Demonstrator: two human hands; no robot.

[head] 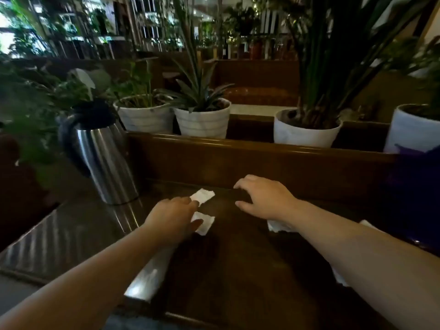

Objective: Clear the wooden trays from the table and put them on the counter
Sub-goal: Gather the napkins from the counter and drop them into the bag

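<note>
Both hands reaching over dark wooden tray, gripping nothing yet. Left hand fingers loosely apart, tips hovering at white paper scraps on tray's far end; contact unclear. Right hand spread open, curling toward tray's far edge at 12 o'clock. Tray lying flat on table, blending into it — edges hard to pick out.

Risks, judging from here: lifting with scraps loose, so paper sliding off; steel carafe standing near at 10 o'clock, getting clipped on swing-out; crumpled napkin under right wrist dragging along — possibly snagging.
</note>
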